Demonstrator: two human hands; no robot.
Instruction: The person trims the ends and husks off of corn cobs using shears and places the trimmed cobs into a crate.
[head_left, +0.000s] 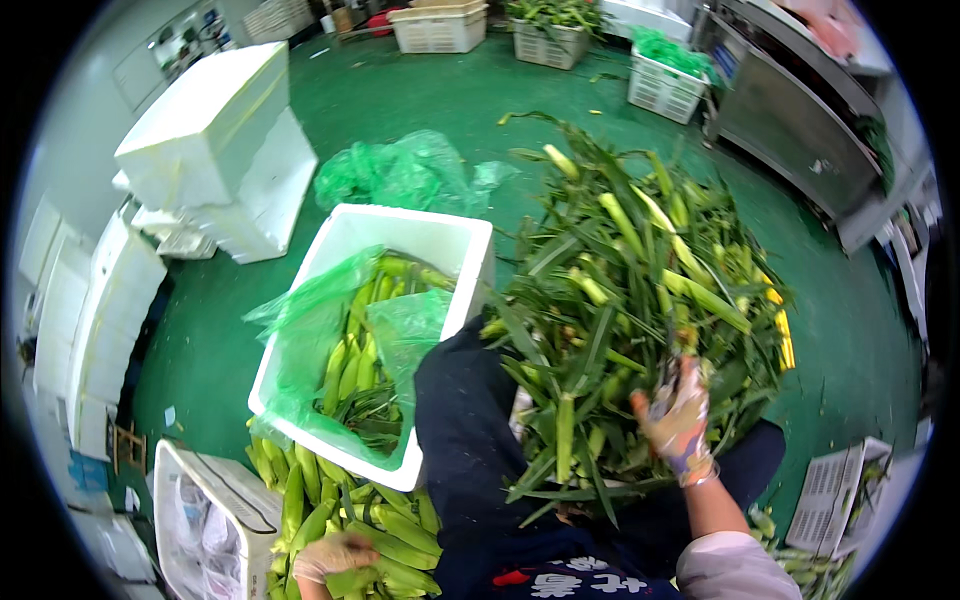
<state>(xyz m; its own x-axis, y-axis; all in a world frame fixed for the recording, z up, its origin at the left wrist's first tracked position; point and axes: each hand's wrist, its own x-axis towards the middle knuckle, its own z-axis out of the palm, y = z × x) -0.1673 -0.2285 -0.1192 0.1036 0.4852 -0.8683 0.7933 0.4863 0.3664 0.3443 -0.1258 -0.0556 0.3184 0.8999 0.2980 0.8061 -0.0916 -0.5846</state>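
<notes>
My left hand (337, 556), in a pale glove, touches a heap of corn ears in green husks (390, 532) at the lower left; whether it grips one cannot be told. My right hand (679, 424), in a stained glove, is at the near right side of a large pile of corn husks and leaves (600, 300). Its fingers close around a dark, partly hidden tool (663, 397), whose kind is unclear. Between the pile and the left side stands a white foam box (480, 255) lined with green plastic film (409, 322), holding husked-green corn ears (349, 367) and loose leaves.
Green plastic film (412, 172) lies on the floor beyond the box. White foam boxes (217, 142) are stacked at upper left. A plastic crate (232, 487) with clear bags is at lower left, another crate (829, 495) at lower right. A steel cabinet (795, 120) stands at upper right.
</notes>
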